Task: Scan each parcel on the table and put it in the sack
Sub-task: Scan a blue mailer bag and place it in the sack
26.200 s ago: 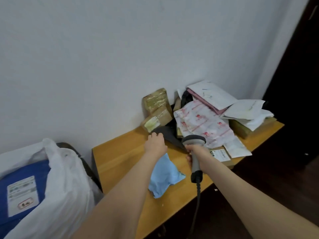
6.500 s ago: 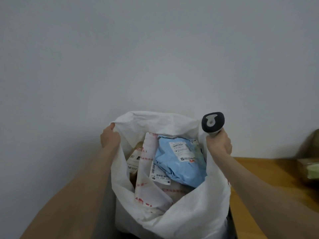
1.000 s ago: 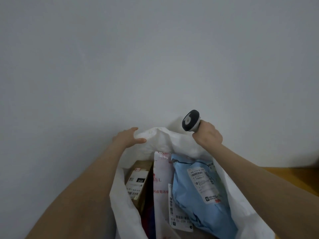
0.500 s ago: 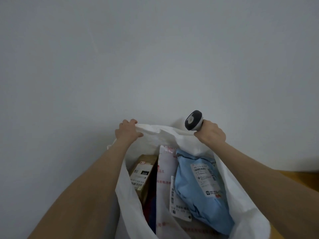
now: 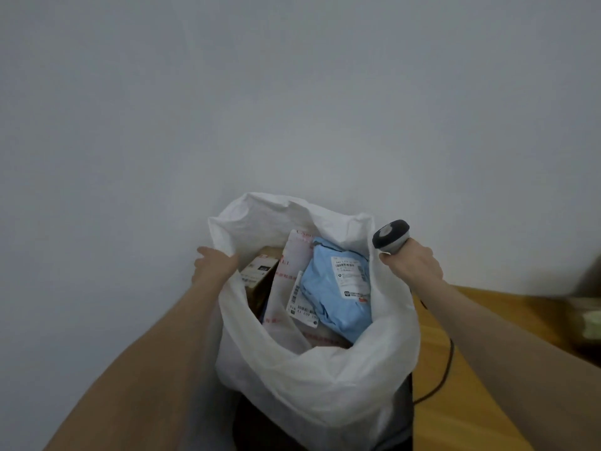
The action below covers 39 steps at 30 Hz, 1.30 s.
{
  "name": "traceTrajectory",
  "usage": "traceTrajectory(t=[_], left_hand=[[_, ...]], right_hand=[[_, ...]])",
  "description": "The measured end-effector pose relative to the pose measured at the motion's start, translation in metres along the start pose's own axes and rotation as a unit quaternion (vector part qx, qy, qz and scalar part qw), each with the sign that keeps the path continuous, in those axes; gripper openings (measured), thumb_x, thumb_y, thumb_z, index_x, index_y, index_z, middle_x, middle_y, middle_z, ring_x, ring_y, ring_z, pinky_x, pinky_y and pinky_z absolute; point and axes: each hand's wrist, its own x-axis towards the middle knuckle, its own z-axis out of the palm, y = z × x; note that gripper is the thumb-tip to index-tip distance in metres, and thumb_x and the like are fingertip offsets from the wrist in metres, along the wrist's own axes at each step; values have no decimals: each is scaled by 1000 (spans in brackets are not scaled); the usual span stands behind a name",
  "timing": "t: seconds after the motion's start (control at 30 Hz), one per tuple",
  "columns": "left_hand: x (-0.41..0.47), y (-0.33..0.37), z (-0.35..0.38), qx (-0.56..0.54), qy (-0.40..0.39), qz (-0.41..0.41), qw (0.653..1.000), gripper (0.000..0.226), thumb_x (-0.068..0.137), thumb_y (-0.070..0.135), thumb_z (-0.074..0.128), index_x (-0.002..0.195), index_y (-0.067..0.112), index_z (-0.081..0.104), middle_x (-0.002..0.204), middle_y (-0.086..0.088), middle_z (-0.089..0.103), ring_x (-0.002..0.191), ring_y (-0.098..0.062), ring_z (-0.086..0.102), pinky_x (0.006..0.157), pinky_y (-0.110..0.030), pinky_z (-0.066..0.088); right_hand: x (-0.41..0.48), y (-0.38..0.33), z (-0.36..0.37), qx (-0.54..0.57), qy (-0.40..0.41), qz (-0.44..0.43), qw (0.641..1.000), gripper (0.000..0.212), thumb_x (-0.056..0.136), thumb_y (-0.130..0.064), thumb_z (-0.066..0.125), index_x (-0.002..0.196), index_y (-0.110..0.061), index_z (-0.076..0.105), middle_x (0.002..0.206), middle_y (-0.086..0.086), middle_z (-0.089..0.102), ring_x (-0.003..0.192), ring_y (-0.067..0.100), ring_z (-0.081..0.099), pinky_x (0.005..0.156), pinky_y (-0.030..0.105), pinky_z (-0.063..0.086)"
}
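Note:
A white sack [image 5: 312,379] stands open in front of me against the wall. Inside it lie a light blue parcel [image 5: 338,304] with a white label, a white parcel with red print [image 5: 292,275] and a brown box [image 5: 260,278]. My left hand [image 5: 213,263] holds the sack's left rim. My right hand [image 5: 411,263] grips the grey barcode scanner [image 5: 390,236] at the sack's right rim; whether it also holds the rim I cannot tell.
The wooden table [image 5: 455,385] runs along the right, with the scanner's black cable [image 5: 445,362] trailing over its edge. Blurred parcels [image 5: 588,314] lie at the far right edge. A plain grey wall [image 5: 292,92] is close behind the sack.
Both hands moved apart from the sack's back rim to its left and right sides, spreading the mouth wider. The view has tilted down, and the table is in sight again.

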Motion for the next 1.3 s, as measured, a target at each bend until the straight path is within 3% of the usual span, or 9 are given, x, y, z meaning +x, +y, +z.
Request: traceTrajectory(t=[0.1,0.17,0.3,0.53,0.67,0.9,1.07,1.13,1.3], left_hand=[[-28,-30,3,-84,-78,-8,993,58,88,36,65,126,-5,48,104,-19,59,86,-33,61,69,-39,53],[-36,-37,-6,-68,-36,40,996,42,88,28,64,111,-7,57,86,-16,60,73,-30,60,67,-35,51],[-36,-35,-37,-28,122,74,989,34,89,24,63,105,-5,64,103,-24,66,95,-39,62,72,-35,44],[-47,-33,-28,-53,107,50,992,60,88,31,66,135,5,41,130,-20,50,114,-38,53,90,-44,45],[-73,-5,-14,125,168,171,963,62,86,40,65,136,14,41,133,-16,40,121,-34,41,94,-44,41],[-132,28,23,21,26,460,887,24,92,28,61,107,11,68,112,-10,60,106,-25,54,94,-35,41],[-184,22,36,130,-104,575,801,63,72,60,69,122,24,56,120,6,56,99,-12,58,84,-33,47],[-191,14,49,242,-79,582,772,59,77,62,63,123,25,56,121,7,58,103,-16,58,82,-31,41],[-190,34,39,145,3,583,799,30,87,42,63,101,16,68,99,-2,69,97,-22,62,71,-32,39]], right_hand=[[-21,28,13,13,-46,-25,999,44,86,-51,57,112,-16,56,112,13,61,103,33,60,85,38,51],[-30,36,20,7,-60,-35,998,46,85,-53,57,113,-17,57,113,10,62,109,31,59,89,38,51],[-34,45,21,4,-69,-7,998,36,84,-36,65,114,-19,55,112,7,62,105,29,60,86,37,52],[-37,50,27,63,-66,19,996,47,71,-59,68,102,-26,53,93,2,60,89,27,61,71,35,49],[-47,47,33,20,-85,43,995,25,80,-27,69,98,-18,54,97,6,60,98,28,64,82,36,55],[-31,18,-17,160,82,29,983,19,83,-12,59,97,-16,46,89,8,55,82,30,54,75,36,49],[-37,27,-33,168,99,64,979,23,85,-12,57,108,-12,52,89,9,55,82,31,53,71,34,41],[-43,33,-30,176,94,66,978,25,86,-13,58,111,-10,53,92,10,56,86,32,55,72,34,42],[-58,41,-31,217,75,40,972,31,83,-32,62,107,-14,56,98,10,68,91,32,65,77,34,49]])
